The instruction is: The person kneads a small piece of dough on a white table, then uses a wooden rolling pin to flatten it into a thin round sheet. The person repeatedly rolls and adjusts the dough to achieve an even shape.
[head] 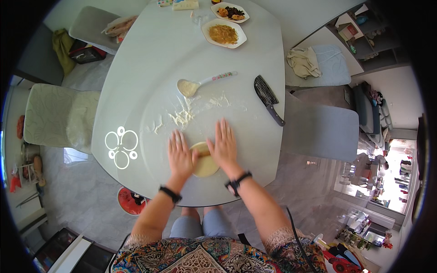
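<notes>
Between my hands, a wooden rolling pin [204, 150] lies across a round, flat sheet of pale dough [206, 167] on the table [153, 184]. My left hand [181, 157] rests flat over the pin's left end, fingers stretched forward. Over the right end lies my right hand [224, 145], palm down, fingers straight and slightly blurred. Both palms cover the pin's ends, so only its middle shows. Loose flour [182, 116] is streaked just beyond my fingertips. Farther off, a ladle-like spoon [202, 83] with a patterned handle holds flour [187, 88].
A dark-bladed kitchen knife [268, 97] lies near the table's right edge. White ring shapes [121, 147] mark the left side. Two plates of food, one with yellowish shreds [223, 34] and one with dark pieces [235, 13], stand at the far end. Chairs [321, 126] flank the table.
</notes>
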